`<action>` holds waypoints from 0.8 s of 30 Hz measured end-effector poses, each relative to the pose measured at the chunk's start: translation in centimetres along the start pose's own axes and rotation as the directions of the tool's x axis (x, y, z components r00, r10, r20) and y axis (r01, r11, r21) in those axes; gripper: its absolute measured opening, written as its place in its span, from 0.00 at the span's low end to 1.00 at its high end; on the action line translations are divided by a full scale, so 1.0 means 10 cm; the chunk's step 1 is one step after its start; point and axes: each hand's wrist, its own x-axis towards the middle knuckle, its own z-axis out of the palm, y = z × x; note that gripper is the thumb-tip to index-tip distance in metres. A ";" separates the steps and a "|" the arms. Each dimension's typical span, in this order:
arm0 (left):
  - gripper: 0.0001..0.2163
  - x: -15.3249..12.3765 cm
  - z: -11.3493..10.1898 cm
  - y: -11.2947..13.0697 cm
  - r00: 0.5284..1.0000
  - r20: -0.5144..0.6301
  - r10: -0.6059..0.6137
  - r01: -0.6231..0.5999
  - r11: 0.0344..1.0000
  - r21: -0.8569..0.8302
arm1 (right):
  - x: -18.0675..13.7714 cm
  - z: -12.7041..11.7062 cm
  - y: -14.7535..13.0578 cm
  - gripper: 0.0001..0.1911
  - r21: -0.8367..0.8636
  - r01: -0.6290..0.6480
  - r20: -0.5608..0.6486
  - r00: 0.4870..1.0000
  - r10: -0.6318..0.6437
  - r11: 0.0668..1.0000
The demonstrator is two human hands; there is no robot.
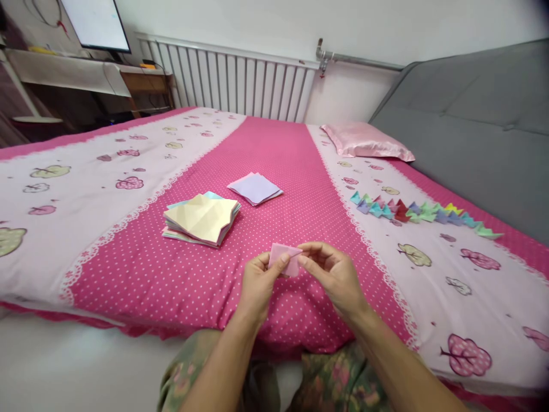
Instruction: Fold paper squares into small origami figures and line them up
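My left hand [259, 278] and my right hand [332, 272] pinch a small folded pink paper [283, 257] between their fingertips, just above the near edge of the bed. Ahead of the hands, a stack of creased coloured paper squares [201, 218] with a pale yellow sheet on top lies on the pink dotted bedspread [278, 154]. A smaller pile of lilac sheets [255, 188] lies farther back. To the right, a row of several folded paper pieces [422, 213] in mixed colours runs along the white band of the bedspread.
A pink pillow [364, 141] lies at the head of the bed by a grey upholstered headboard [476, 120]. A white radiator [231, 80] stands against the far wall. A desk with a monitor [96, 23] is at the back left.
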 end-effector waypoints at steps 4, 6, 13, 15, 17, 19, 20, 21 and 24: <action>0.11 -0.01 0.00 0.01 1.000 0.000 0.001 -0.001 1.000 0.019 | 0.01 -0.01 0.00 0.07 -0.059 0.033 -0.032 0.999 -0.035 0.998; 0.11 -0.01 0.01 0.02 1.000 0.009 -0.003 0.003 1.000 0.025 | 0.02 -0.02 0.00 0.06 -0.088 0.039 -0.046 0.998 -0.043 0.995; 0.12 -0.01 0.00 0.00 0.999 0.037 -0.019 0.018 0.999 0.035 | 0.02 -0.03 -0.03 0.05 -0.190 0.098 -0.039 0.993 -0.107 0.977; 0.12 -0.01 0.00 0.00 0.999 0.035 -0.014 0.012 0.998 0.054 | 0.02 -0.03 -0.04 0.05 -0.193 0.089 -0.027 0.995 -0.096 0.977; 0.12 -0.01 0.00 0.00 1.000 0.030 0.006 -0.008 0.996 0.087 | 0.01 -0.02 -0.04 0.06 -0.177 0.062 -0.017 0.998 -0.066 0.982; 0.12 -0.02 0.00 0.01 0.999 0.027 0.038 -0.041 0.991 0.129 | 0.01 -0.01 -0.04 0.07 -0.149 0.033 -0.014 0.999 -0.035 0.988; 0.12 -0.02 0.00 0.02 0.998 0.027 0.053 -0.057 0.987 0.151 | 0.01 0.00 -0.03 0.07 -0.136 0.022 -0.014 1.000 -0.024 0.991; 0.12 -0.02 0.00 0.02 0.997 0.028 0.068 -0.072 0.983 0.170 | 0.01 0.00 -0.03 0.08 -0.124 0.014 -0.014 1.000 -0.016 0.992; 0.13 -0.01 -0.01 0.03 0.995 0.023 0.101 -0.103 0.967 0.231 | 0.02 0.00 -0.02 0.08 -0.106 0.005 -0.005 1.000 -0.006 0.994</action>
